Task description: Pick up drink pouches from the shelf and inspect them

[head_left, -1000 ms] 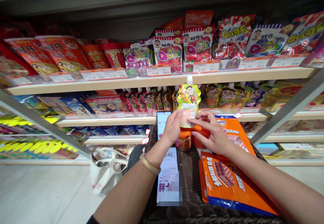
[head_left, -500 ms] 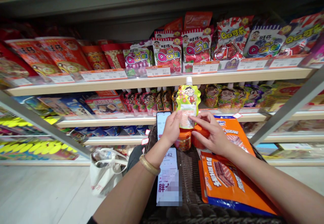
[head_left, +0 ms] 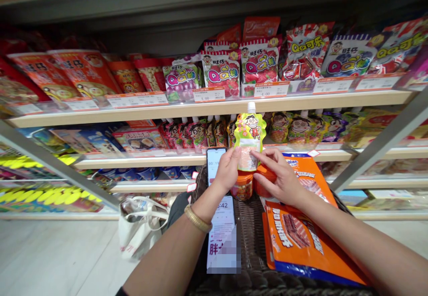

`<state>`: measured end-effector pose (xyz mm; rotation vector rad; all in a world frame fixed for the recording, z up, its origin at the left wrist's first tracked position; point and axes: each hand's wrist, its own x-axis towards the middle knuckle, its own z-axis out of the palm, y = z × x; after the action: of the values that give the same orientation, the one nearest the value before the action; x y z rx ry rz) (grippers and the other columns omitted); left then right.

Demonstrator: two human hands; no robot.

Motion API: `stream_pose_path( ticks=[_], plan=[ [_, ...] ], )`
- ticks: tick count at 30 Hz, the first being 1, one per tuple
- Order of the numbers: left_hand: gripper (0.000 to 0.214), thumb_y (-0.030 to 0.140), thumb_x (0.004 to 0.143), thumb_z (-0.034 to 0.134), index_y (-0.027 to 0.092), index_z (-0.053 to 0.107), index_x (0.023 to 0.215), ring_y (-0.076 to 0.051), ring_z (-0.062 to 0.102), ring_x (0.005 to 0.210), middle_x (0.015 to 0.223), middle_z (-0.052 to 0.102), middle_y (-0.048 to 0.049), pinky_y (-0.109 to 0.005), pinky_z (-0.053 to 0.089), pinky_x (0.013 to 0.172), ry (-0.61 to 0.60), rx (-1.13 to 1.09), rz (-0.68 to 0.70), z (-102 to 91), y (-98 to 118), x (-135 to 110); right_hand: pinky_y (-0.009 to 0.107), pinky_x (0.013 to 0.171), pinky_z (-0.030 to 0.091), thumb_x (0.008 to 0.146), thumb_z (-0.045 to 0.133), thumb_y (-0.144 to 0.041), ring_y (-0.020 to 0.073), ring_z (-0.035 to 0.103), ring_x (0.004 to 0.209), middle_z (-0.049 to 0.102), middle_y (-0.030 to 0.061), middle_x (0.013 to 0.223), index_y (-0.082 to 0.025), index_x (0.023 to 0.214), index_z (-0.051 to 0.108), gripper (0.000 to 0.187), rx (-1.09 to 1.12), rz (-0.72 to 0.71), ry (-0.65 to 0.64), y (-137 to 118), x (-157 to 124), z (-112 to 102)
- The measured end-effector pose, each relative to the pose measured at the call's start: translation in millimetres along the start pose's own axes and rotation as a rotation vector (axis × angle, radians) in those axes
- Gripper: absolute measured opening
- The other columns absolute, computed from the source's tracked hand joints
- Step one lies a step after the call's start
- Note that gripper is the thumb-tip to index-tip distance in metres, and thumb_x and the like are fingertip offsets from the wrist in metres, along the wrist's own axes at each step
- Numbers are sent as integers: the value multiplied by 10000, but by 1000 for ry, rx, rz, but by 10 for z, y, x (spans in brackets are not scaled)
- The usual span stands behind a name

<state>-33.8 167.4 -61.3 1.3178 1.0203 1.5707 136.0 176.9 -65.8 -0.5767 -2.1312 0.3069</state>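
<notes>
A green-yellow jelly spout pouch (head_left: 252, 129) with a white cap and a cartoon figure stands upright in front of the shelves. My left hand (head_left: 228, 171) grips its lower left edge, thumb on the front. Against the label at its lower right rests the index fingertip of my right hand (head_left: 282, 175), whose fingers are stretched out and apart. Below the pouch are two orange-lidded tubs (head_left: 242, 189) in a dark woven basket (head_left: 249, 242). Orange snack bags (head_left: 301, 238) lie in the basket under my right forearm.
Two phones, one upright (head_left: 214, 164) and one lying (head_left: 221, 233), are by my left wrist. Candy bags (head_left: 220, 75) line the upper shelf (head_left: 187, 108), with more spout pouches (head_left: 301, 126) below. A white cloth bag (head_left: 142, 229) sits on the floor at left.
The pouch has shifted very slightly to the right in my left hand's grip. My right index finger stays against its label. Little else differs.
</notes>
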Motion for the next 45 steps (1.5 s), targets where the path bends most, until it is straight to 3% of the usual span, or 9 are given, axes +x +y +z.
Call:
stream_pose_path(
  ticks=[14, 21, 24, 27, 32, 40, 45],
  plan=[
    [534, 614, 804, 531, 119, 666, 953, -218, 671, 864, 944, 729, -86, -307, 530, 790, -15, -19, -21, 2, 5, -3, 453, 874, 487, 866, 548, -202, 245, 505, 999, 474, 73, 1064, -349, 1402, 377, 581, 7, 24, 3, -15, 2, 3],
    [520, 581, 870, 435, 141, 683, 993, -233, 646, 1031, 1026, 725, -77, -355, 493, 937, -61, -78, 18, -42, -96, 22, 460, 881, 495, 870, 550, -228, 254, 550, 1029, 536, 86, 1118, -317, 1357, 397, 518, 0, 92, 29, 5, -3, 5],
    [468, 526, 869, 478, 145, 680, 1051, -239, 599, 1134, 1082, 712, -80, -364, 455, 1000, -57, -48, 56, -56, -107, 40, 455, 917, 490, 868, 559, -237, 247, 560, 1068, 549, 91, 1168, -295, 1305, 414, 464, 62, 135, 59, 34, -11, 21],
    [453, 459, 824, 585, 156, 640, 1158, -245, 552, 1207, 1213, 656, -95, -363, 428, 1036, -87, -9, 59, -37, -41, 40, 443, 944, 483, 865, 570, -247, 237, 570, 1081, 553, 99, 1195, -265, 1251, 421, 415, 155, 182, 73, 63, -20, 41],
    [650, 380, 764, 691, 172, 481, 1343, -247, 516, 1250, 1351, 544, -138, -352, 431, 1040, -171, -1, 51, -3, 44, 15, 451, 966, 460, 841, 615, -286, 248, 573, 1097, 570, 110, 1183, -242, 1208, 394, 430, 208, 233, 72, 101, -47, 71],
    [660, 385, 806, 641, 186, 413, 1393, -270, 439, 1310, 1394, 482, -141, -385, 403, 1070, -223, 99, 103, -35, -9, 20, 417, 933, 474, 896, 523, -266, 228, 589, 1059, 591, 95, 1128, -246, 1163, 416, 288, 224, 226, 80, 102, -31, 60],
    [654, 328, 802, 642, 191, 399, 1393, -272, 452, 1291, 1428, 441, -130, -409, 385, 1078, -243, 224, 128, -62, -46, 22, 444, 939, 467, 850, 587, -312, 267, 574, 1101, 577, 116, 1195, -228, 1242, 394, 446, 177, 207, 68, 77, -37, 47]
  ],
)
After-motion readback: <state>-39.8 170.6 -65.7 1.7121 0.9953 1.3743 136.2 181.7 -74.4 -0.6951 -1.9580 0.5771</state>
